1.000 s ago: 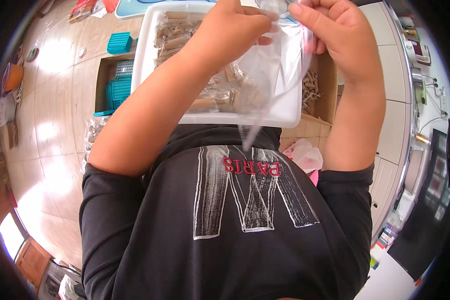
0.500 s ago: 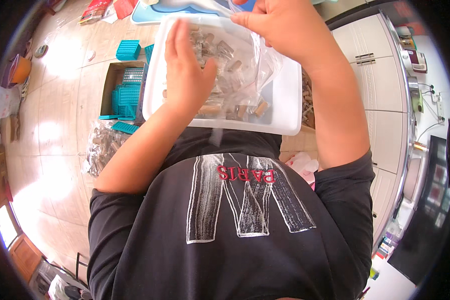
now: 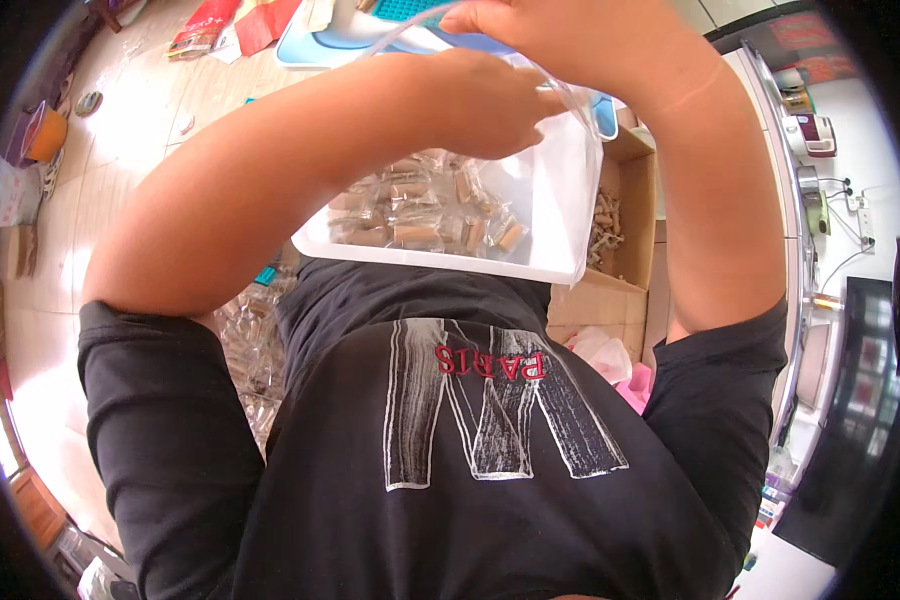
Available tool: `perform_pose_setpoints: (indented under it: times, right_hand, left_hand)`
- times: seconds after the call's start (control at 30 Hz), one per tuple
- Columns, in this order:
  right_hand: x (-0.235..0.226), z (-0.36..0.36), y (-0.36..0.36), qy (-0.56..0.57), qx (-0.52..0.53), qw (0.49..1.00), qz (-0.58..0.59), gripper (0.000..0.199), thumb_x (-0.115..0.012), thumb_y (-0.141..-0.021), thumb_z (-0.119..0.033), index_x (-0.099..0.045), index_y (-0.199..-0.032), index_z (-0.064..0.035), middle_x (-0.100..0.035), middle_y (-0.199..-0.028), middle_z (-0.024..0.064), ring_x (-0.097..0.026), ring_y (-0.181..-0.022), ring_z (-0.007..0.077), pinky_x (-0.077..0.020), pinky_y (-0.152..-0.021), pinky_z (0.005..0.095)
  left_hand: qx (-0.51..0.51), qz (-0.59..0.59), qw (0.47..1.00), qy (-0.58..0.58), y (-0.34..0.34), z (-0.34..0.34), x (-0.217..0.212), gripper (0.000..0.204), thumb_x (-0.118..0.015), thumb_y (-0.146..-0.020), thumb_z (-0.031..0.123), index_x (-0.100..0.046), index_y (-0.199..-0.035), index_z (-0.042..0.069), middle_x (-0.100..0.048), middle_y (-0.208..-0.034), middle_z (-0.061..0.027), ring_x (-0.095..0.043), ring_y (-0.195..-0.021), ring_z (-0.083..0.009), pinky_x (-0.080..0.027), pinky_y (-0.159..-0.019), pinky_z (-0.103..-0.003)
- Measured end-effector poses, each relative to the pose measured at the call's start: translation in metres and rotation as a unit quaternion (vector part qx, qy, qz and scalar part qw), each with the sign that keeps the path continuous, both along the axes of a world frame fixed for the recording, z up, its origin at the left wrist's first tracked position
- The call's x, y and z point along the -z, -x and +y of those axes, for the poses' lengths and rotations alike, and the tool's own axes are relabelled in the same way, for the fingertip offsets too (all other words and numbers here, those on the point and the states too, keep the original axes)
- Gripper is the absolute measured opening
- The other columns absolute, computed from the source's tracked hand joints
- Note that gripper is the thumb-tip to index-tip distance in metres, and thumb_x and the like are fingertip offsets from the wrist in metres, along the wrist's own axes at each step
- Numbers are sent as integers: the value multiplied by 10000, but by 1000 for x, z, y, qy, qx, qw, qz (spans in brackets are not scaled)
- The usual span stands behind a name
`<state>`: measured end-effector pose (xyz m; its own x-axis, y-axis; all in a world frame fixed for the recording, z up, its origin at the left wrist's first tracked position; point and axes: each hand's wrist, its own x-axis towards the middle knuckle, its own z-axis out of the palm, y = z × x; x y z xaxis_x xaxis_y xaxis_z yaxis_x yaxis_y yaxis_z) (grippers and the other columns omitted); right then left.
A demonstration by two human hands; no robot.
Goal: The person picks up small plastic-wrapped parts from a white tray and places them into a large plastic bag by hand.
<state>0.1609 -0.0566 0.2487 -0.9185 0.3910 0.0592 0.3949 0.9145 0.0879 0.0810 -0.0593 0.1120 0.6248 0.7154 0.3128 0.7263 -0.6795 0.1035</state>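
A white plastic tray (image 3: 560, 235) rests across my lap, holding several small brown cylinder-like pieces (image 3: 410, 210) in clear wrappers. My right hand (image 3: 515, 28), at the top of the view, is closed on the edge of a clear plastic bag (image 3: 410, 22). Just below it, my left hand (image 3: 485, 105) reaches across over the tray, fingers pointing right and partly spread beside the bag. Nothing shows in the left fingers, though some of them are hidden. My left forearm covers the tray's far left part.
To the right of the tray stands a cardboard box (image 3: 638, 190) with small beige pieces inside. Clear-wrapped pieces (image 3: 250, 335) lie on the floor at my left. Beyond the tray is a blue-and-white tray (image 3: 315, 45), with red packaging (image 3: 205, 28) to its left.
My left hand has swung right across the tray, up to the bag near my right hand. The bag is lifted off the wrapped pieces, and the tray has shifted slightly.
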Motion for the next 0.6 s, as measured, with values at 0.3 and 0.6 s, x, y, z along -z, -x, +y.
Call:
perform_pose_setpoints:
  times: [0.3,0.6]
  right_hand:
    - [18,6,2,153,-24,988,-5,261,-642,-792,-125,-578,-1019,-12,-648,-913,226,-622,-891,391,-486,-752,443]
    - [52,14,4,165,-23,982,86,256,-636,-806,-188,-589,-1016,-50,-654,-902,202,-627,-882,373,-490,-751,442]
  left_hand:
    - [-47,320,939,118,-14,-21,-1,160,-622,-796,199,-740,-868,118,-676,-1078,-89,-640,-980,-226,-479,-787,-365]
    - [-85,136,831,532,17,4,81,514,-502,-912,393,-514,-1338,106,-566,-1267,-133,-534,-1158,-342,-328,-1012,-600]
